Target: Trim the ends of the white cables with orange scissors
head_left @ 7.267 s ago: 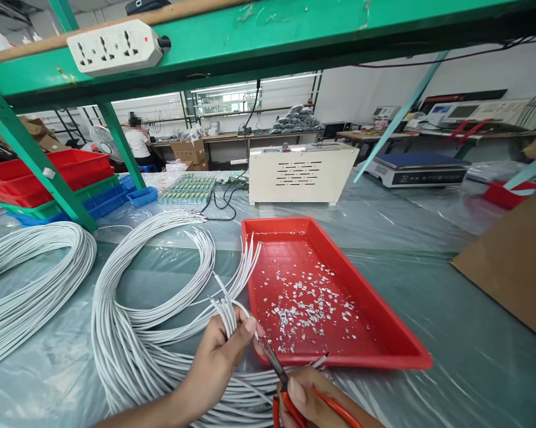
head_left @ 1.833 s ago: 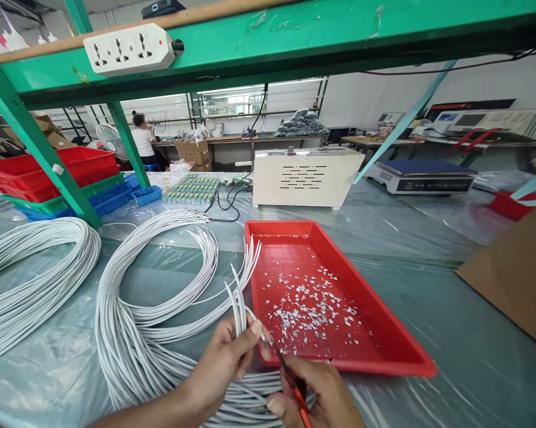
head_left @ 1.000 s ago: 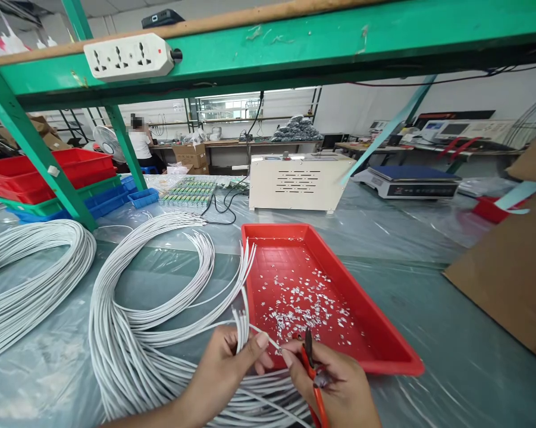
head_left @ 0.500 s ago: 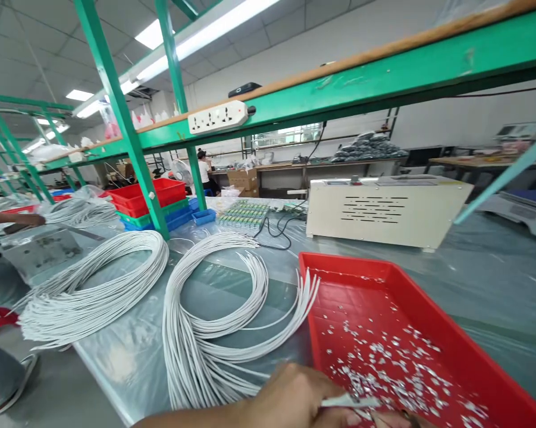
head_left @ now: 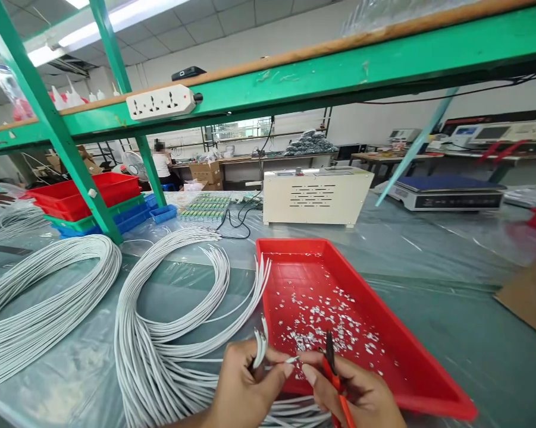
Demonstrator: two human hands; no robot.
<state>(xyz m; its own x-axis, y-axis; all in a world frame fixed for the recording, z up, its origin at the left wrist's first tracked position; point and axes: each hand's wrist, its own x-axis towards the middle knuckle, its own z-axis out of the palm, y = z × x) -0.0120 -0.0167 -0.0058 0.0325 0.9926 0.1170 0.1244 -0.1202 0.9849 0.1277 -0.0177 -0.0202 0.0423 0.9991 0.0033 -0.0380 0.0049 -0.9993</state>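
Note:
My left hand [head_left: 245, 389] is closed round a small bunch of white cable ends [head_left: 259, 345] that stick up from my fist. My right hand [head_left: 357, 395] grips red-handled cutters [head_left: 332, 371], blades pointing up, and its thumb and forefinger meet my left fingers at one cable tip [head_left: 291, 359]. Both hands hover at the near left corner of a red tray [head_left: 428, 380] strewn with small white scraps [head_left: 325, 324]. The cables belong to a large white coil [head_left: 160, 333] lying left of the tray.
A second white cable coil [head_left: 40, 297] lies further left. Behind stand a beige box unit [head_left: 314, 196], a scale [head_left: 446, 191], stacked red, green and blue bins [head_left: 89, 202] and green rack posts [head_left: 66, 148]. Cardboard [head_left: 529, 294] lies at right. A person [head_left: 163, 160] sits far back.
The view swung up and left, then came back down onto the hands. The cutters went from snipping at the cable tip to being held upright while my fingers pinch the tip.

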